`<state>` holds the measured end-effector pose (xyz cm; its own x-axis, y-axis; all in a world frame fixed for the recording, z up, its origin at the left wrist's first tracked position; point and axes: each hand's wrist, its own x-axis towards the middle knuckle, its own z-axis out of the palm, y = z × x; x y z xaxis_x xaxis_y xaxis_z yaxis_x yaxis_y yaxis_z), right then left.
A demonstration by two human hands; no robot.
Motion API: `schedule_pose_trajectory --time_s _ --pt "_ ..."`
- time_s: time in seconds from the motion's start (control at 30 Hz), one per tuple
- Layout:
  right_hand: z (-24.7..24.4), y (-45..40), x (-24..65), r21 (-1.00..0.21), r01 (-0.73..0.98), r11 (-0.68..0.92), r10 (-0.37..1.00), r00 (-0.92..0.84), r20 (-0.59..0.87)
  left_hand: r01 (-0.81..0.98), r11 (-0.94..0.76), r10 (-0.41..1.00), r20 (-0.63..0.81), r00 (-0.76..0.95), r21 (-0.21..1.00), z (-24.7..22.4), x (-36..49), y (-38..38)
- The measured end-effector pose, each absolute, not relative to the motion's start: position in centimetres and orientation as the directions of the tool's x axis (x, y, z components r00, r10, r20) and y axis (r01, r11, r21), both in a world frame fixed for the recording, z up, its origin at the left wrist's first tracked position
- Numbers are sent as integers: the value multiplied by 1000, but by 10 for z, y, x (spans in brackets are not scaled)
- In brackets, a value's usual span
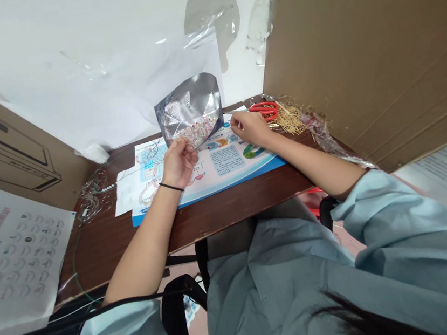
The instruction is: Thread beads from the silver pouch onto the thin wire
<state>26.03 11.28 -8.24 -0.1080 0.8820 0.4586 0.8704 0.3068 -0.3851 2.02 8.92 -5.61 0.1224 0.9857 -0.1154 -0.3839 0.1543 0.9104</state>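
Note:
A silvery open bag (pixel 188 112) with small pink, white and clear beads stands at the back of the table, against the wall. My left hand (pixel 179 161), with a black band at the wrist, is at the bag's lower front edge, its fingers curled together; what they hold is too small to name. To the right of the bag, my right hand (pixel 249 127) is closed in a pinch over the printed sheet (pixel 226 159); anything between its fingertips cannot be made out. Red-handled scissors (pixel 265 110) lie just beyond it, beside a pile of gold-coloured pins (pixel 288 118).
Tangled clear thread (pixel 94 197) lies on the brown table (pixel 229 213) at the left. Cardboard panels stand at the left (pixel 12 139) and right (pixel 368 57). Crumpled clear plastic (pixel 328 141) runs along the right edge. A dark cable (pixel 114 307) crosses my left arm.

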Motion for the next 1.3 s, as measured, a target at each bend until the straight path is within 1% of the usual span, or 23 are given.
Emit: schedule_pose_trajectory --time_s 0.07,0.23,0.33,0.37,0.43,0.5,0.53,0.6,0.67,0.7,0.87,0.97,1.03,1.17,1.23,1.3 --pt "-82 114 262 -382 883 271 898 -89 431 -382 170 981 -118 156 908 -53 22 86" --pt "-86 119 267 -365 910 197 933 -59 356 -350 172 956 -69 286 921 -47 25 78" --pt "-86 122 270 -375 909 184 930 -38 365 -291 129 947 -31 320 948 -51 26 76" --pt "-85 122 270 -389 898 204 918 -37 396 -260 83 951 1 308 962 -53 27 76" --pt "-82 120 266 -434 851 296 871 -54 488 -146 -33 962 71 263 989 -58 29 75" --pt "-79 114 256 -478 761 439 816 -115 567 45 -129 971 116 210 991 -64 32 75" --pt "-79 110 249 -497 702 510 797 -169 579 155 -165 973 134 189 974 -66 34 75" --pt "-81 101 233 -528 577 624 764 -308 566 342 -228 970 181 165 911 -70 35 76" --pt "-86 94 221 -529 491 692 719 -414 557 446 -288 956 229 181 847 -73 35 78" --pt "-89 91 216 -522 474 709 704 -434 562 471 -306 951 242 193 827 -75 34 79" --pt "-98 92 216 -502 498 707 705 -438 558 520 -326 944 249 214 789 -81 32 84" --pt "-99 94 219 -478 517 710 701 -448 556 591 -349 937 263 230 728 -81 32 81" --pt "-99 95 219 -438 527 728 679 -469 565 657 -387 922 298 249 647 -80 30 79" --pt "-102 97 218 -352 547 760 632 -494 597 764 -464 868 402 292 448 -68 24 89" --pt "-102 98 219 -348 568 746 642 -475 602 810 -467 850 433 300 355 -57 20 105" --pt "-101 99 220 -364 591 720 670 -452 589 857 -446 856 404 324 257 -44 17 127"
